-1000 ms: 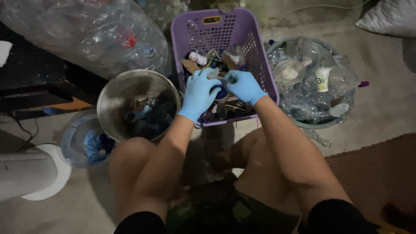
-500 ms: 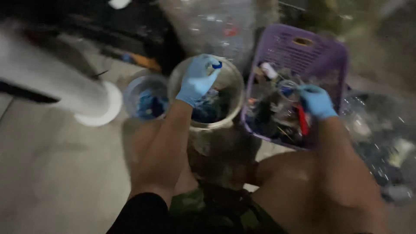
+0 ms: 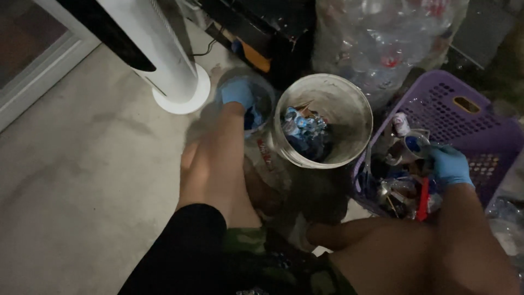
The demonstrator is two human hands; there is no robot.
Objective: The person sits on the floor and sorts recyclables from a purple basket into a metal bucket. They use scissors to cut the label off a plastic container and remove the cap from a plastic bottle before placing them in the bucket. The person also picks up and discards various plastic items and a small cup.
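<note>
- Head view, hands: left hand (image 3: 238,93), blue glove, had swung off the grey bucket (image 3: 323,119), where it hovered half a second earlier, and sat over the small clear tub (image 3: 261,94) just left of that bucket. Motion blur, so I couldn't tell whether the fingers were apart or closed, or whether they held anything.
- Head view, right hand (image 3: 450,165): blue glove, stayed down in the purple basket (image 3: 474,127) on the right, as before. Fingers curled together among the scrap; what exactly they gripped was hidden. A red strip (image 3: 423,199) lay just near of it.
- Head view, contents: the bucket held crumpled blue and white pieces; the tub showed blue bits beside the glove.
- Head view, surroundings: white fan base (image 3: 183,90) far left, bag of clear bottles (image 3: 382,43) beyond the bucket.
- Read: the left hand's shift from bucket to tub suggested pieces being split by kind, with the basket as the source pile.
</note>
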